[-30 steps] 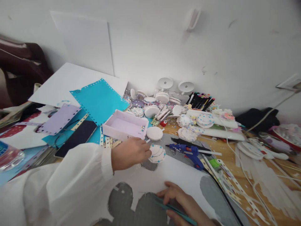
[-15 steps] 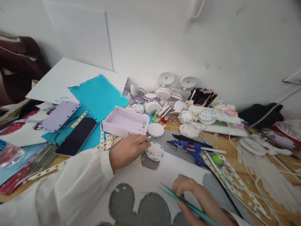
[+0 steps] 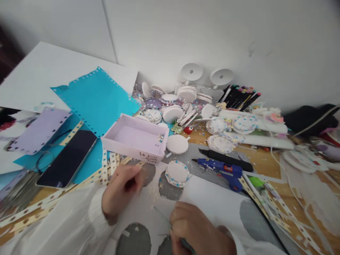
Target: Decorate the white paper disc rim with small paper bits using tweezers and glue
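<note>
My left hand [image 3: 122, 189], in a white sleeve, hovers over the white sheet [image 3: 209, 198] with round holes cut in it, just in front of the pale pink box [image 3: 135, 139]. Its fingers are curled and blurred. My right hand [image 3: 198, 230] is closed round thin teal tweezers [image 3: 170, 223] whose tips point up and left over the sheet. A white disc with blue dots along its rim [image 3: 177, 173] lies on the sheet to the right of my left hand, untouched.
A blue glue gun [image 3: 221, 168] and a black pen [image 3: 225, 159] lie right of the disc. Many white discs [image 3: 172, 113] and markers [image 3: 240, 99] are heaped by the wall. A phone [image 3: 67, 159] rests on teal paper [image 3: 92, 101]. Punched paper strips [image 3: 268, 209] trail rightward.
My left hand has let go of the dotted disc and drawn back toward me. My right hand with the tweezers has shifted left. The view has tilted downward.
</note>
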`<state>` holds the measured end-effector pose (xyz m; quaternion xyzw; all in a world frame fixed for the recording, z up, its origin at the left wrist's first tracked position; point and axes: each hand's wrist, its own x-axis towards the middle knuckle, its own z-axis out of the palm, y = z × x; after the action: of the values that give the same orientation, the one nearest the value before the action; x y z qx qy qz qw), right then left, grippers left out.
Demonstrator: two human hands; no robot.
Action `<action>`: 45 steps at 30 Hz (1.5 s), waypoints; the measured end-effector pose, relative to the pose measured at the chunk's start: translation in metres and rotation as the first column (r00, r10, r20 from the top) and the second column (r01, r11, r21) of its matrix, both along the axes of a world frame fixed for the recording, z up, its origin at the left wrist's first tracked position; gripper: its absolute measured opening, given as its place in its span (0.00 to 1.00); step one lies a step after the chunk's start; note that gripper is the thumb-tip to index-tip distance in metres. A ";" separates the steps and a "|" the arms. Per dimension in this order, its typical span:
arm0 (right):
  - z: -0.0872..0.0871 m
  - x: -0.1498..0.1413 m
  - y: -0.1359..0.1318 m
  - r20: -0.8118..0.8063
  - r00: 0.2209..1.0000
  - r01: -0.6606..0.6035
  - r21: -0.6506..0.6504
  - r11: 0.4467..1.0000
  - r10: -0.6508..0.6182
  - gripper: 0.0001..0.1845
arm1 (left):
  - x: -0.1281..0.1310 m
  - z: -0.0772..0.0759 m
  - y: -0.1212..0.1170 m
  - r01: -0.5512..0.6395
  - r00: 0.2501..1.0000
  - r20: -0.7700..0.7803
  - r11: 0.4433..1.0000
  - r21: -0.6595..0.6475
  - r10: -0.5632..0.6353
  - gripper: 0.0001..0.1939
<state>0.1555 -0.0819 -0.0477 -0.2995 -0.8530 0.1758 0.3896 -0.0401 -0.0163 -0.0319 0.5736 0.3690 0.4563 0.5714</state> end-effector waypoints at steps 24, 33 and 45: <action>-0.006 0.002 0.006 -0.019 0.978 0.201 -0.152 0.968 -0.206 0.13 | 0.010 -0.008 0.008 0.168 0.904 0.423 0.961 -0.218 -0.062 0.26; -0.013 -0.003 0.017 0.180 0.963 0.211 -0.045 0.976 -0.200 0.11 | 0.013 -0.009 0.007 0.169 0.885 0.463 0.955 -0.244 -0.038 0.27; 0.003 0.002 0.004 -0.095 0.945 0.312 -0.040 0.949 -0.314 0.19 | 0.010 -0.008 0.006 0.039 0.960 0.276 0.964 -0.264 0.037 0.26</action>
<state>0.1573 -0.0779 -0.0449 -0.4268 -0.7717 0.1371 0.4511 -0.0303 -0.0102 -0.0397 0.4217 0.3427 0.4783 0.6899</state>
